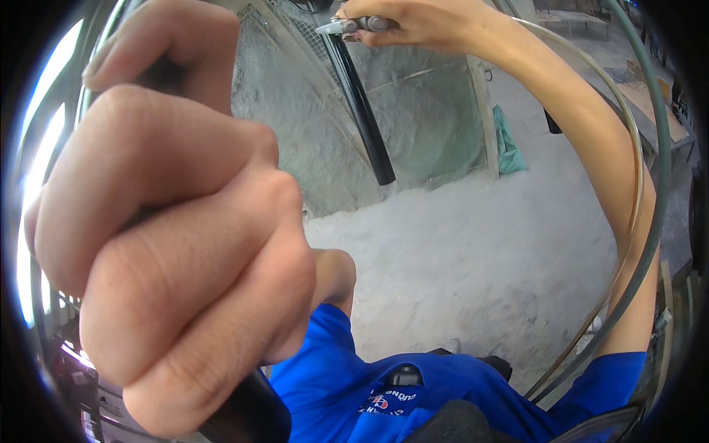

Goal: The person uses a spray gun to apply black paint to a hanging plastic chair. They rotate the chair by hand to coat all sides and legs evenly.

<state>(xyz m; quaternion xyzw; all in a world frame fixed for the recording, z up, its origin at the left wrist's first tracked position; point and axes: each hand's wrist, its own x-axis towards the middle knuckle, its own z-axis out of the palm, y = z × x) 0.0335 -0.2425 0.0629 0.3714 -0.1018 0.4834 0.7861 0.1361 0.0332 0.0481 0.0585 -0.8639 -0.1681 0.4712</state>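
My left hand (192,221) fills the left side, very close, its fingers curled into a fist. Below the fist a thick black tube (249,415) comes out, and the fingers seem wrapped round it. At the top, my right hand (413,21) grips a small metal spray gun (362,25) with round knobs, its nozzle toward the left. Just under that nozzle a glossy black tube (362,111) hangs at a slant, its lower end free. Its upper end runs behind the gun, where I cannot make out what bears it.
A grey-green hose (659,148) and a thinner pale hose (628,111) curve past my right arm. Dusty, coated sheeting on a frame (436,125) stands behind the hanging tube. A green bag (508,144) lies beside it on the grey floor (443,266). A table (642,111) stands far right.
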